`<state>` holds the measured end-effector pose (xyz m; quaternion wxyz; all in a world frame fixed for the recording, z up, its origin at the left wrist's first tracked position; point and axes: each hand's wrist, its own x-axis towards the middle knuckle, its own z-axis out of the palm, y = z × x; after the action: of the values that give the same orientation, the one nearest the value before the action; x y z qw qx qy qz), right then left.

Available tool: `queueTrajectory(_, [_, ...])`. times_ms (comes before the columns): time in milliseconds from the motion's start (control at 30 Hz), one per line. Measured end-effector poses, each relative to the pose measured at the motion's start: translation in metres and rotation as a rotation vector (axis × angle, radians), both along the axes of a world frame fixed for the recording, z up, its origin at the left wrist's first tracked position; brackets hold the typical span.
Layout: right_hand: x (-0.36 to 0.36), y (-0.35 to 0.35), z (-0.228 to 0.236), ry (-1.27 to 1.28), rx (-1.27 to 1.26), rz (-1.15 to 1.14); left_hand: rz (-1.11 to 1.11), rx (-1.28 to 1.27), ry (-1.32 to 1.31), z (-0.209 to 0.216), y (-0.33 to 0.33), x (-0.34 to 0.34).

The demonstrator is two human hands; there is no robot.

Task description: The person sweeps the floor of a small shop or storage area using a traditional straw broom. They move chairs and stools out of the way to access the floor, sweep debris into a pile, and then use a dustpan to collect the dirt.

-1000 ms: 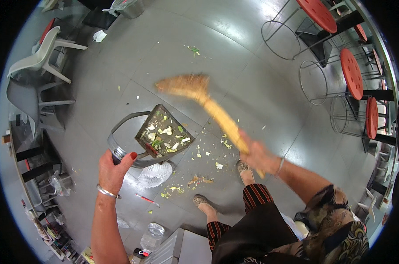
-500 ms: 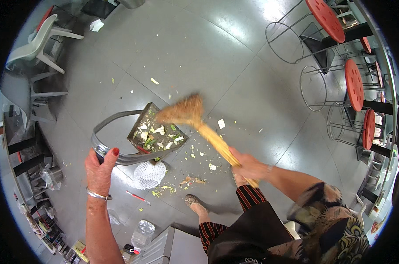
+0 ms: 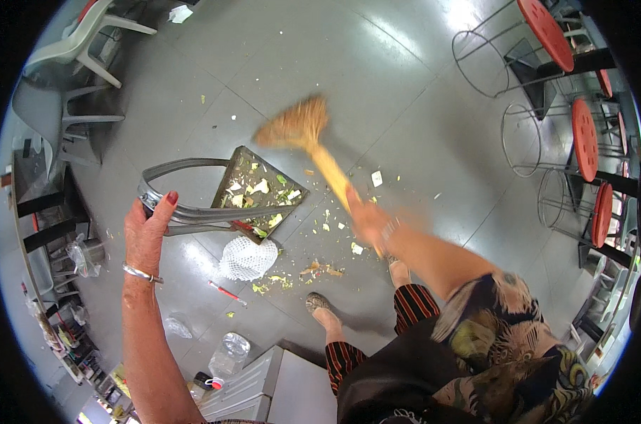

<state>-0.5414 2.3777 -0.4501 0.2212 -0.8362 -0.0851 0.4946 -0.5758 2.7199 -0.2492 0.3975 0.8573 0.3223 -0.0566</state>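
Observation:
My left hand [image 3: 149,227] is closed round the grey metal handle of a dustpan [image 3: 286,189]. The pan rests on the floor and holds scraps of green and white vegetable [image 3: 260,186]. In my right hand [image 3: 368,215] is the yellow shaft of a straw broom [image 3: 296,126], its bristles slightly blurred and beyond the pan's far edge, apart from it. White and green bits [image 3: 325,227] lie scattered on the floor right of the pan. A white foam net [image 3: 248,259] lies against the pan's near side.
Red-topped stools [image 3: 585,140] line the right side; white and grey chairs [image 3: 80,44] stand at the far left. Nearer me are a red pen-like stick [image 3: 226,292], a clear plastic bottle [image 3: 229,355] and a white cabinet [image 3: 303,389]. A white paper piece [image 3: 180,13] lies far off.
The broom head has swung away from the pan's edge, farther from me. My right hand has moved with it, up and left. My left hand still grips the dustpan handle.

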Motion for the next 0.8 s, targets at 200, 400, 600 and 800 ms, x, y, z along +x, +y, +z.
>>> queueTrajectory(200, [-0.14, -0.119, 0.089, -0.079, 0.322, -0.093, -0.09, -0.069, 0.075, 0.019, 0.004, -0.016])
queueTrajectory(400, [-0.194, -0.168, 0.142, 0.115, -0.141, -0.849, -0.372, 0.06, 0.281, 0.038, -0.008, -0.032])
queueTrajectory(600, [-0.191, -0.119, 0.049, 0.094, -0.213, -1.024, -0.45, -0.137, 0.11, 0.022, -0.047, -0.056])
queueTrajectory(800, [-0.24, 0.03, 0.073, 0.39, 0.203, -0.824, -0.475, -0.162, 0.03, 0.014, -0.045, -0.064])
